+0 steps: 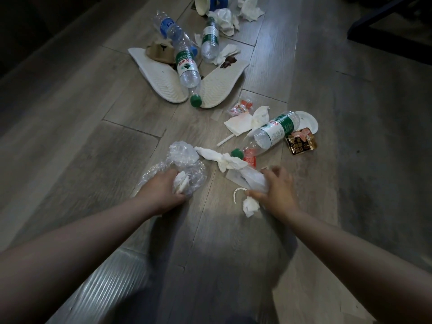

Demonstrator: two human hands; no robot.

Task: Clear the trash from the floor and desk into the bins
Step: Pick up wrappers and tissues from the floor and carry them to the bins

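Head view, facing steeply down, near littered floor

On the floor, slippers as the mark. Across the slippers: a bottle. Behind the slippers: second bottle left, third bottle right, crumpled tissues and a tipped cup farther back. In front and right: fourth bottle, napkins, snack wrappers, a lid. Well in front: plastic bag in the left hand, paper wrapper in the right hand.
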